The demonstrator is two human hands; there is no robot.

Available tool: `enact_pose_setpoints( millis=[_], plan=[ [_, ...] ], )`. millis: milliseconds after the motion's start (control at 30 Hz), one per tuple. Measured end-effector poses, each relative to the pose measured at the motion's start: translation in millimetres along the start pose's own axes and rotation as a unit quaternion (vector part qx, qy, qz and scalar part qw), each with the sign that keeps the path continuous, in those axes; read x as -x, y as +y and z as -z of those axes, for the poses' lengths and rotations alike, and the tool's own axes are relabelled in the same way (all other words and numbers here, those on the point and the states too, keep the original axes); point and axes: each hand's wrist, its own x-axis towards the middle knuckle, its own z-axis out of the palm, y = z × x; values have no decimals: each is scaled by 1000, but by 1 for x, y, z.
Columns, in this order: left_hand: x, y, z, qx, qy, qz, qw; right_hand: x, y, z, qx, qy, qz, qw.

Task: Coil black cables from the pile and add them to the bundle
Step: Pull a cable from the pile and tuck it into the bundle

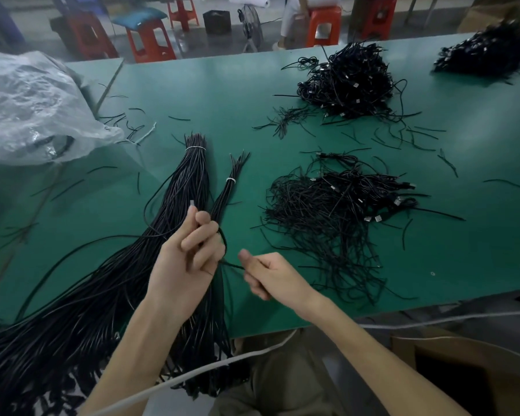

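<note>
Coiling was underway: left hand (189, 253) gripped the cable loop (225, 241), right hand (270, 276) pinched its tail; next wrap probably needed more slack.

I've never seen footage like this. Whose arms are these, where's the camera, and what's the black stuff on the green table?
No machine here: a person's bare arms, filmed by a camera worn on their head, looking down. The left hand grips a looped black cable; the right hand pinches the same cable. On the green table lie a big tied bundle, a thinner tied bundle beside it, and a loose pile of cables to the right. A clear plastic bag sits at the left.
</note>
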Motion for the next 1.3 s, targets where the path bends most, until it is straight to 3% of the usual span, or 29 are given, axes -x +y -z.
enact_pose_setpoints(
  millis=[33, 100, 167, 267, 300, 400, 567, 667, 800, 1033, 1233, 1300],
  plan=[
    [3, 2, 3, -34, -28, 14, 999, -4, -1, 4, 4, 8, -2, 1000],
    [8, 3, 9, -216, -78, 33, 973, -13, -6, 10, 16, 22, 6, 1000],
    [11, -4, 12, -441, -103, 59, 890, -20, -12, 12, 59, 32, 17, 998],
    [13, -21, 14, -628, -84, 43, 772, -26, -23, 8, 138, 36, 34, 989],
    [14, -26, 16, -662, -64, 14, 747, -27, -26, 6, 154, 46, 42, 986],
    [15, -33, 26, -699, -12, -60, 712, -31, -33, 4, 183, 74, 64, 978],
    [16, -37, 33, -764, 6, -108, 636, -30, -40, 4, 327, 83, 88, 937],
    [15, -33, 37, -780, 31, -127, 612, -29, -43, 5, 366, 86, 100, 921],
    [12, -31, 37, -752, 54, -160, 637, -28, -45, 2, 290, 80, 114, 947],
    [5, -36, 12, -546, 75, -197, 811, -20, -46, 1, 121, 78, 162, 976],
    [-6, -29, -8, -342, 104, -153, 921, -21, -36, -14, -2, 72, 151, 986],
    [-8, -27, -11, -285, 114, -147, 940, -23, -30, -16, -5, 69, 141, 988]
  ],
)
